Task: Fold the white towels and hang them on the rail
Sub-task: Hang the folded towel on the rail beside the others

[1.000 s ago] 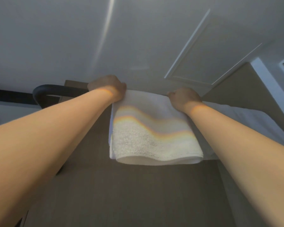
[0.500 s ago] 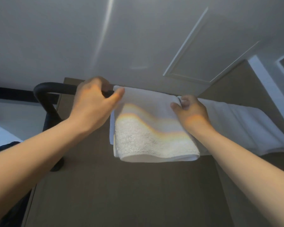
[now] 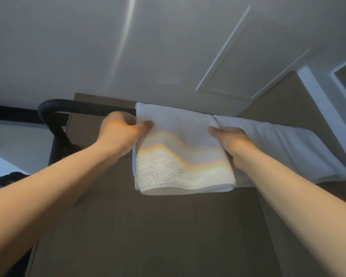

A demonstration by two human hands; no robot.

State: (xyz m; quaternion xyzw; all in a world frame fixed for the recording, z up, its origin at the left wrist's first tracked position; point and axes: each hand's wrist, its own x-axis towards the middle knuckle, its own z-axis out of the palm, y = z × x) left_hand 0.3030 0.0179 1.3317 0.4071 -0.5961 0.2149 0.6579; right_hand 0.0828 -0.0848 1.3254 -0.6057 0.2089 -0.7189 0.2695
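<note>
My left hand (image 3: 120, 130) pinches the left edge of the folded white towel (image 3: 180, 156), which is draped over the black rail (image 3: 72, 106). My right hand (image 3: 230, 144) grips its right edge, beside the second towel (image 3: 288, 148). I should tug both sides evenly to level the hem. A second ago both hands were up at the rail top; now they sit lower on the edges.

Hung towels (image 3: 180, 140) hide the rail's (image 3: 78, 107) right stretch.

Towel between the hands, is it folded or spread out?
Folded. The towel hangs over the rail, stacked layers showing at its bottom edge; the left hand and right hand grip its sides.
</note>
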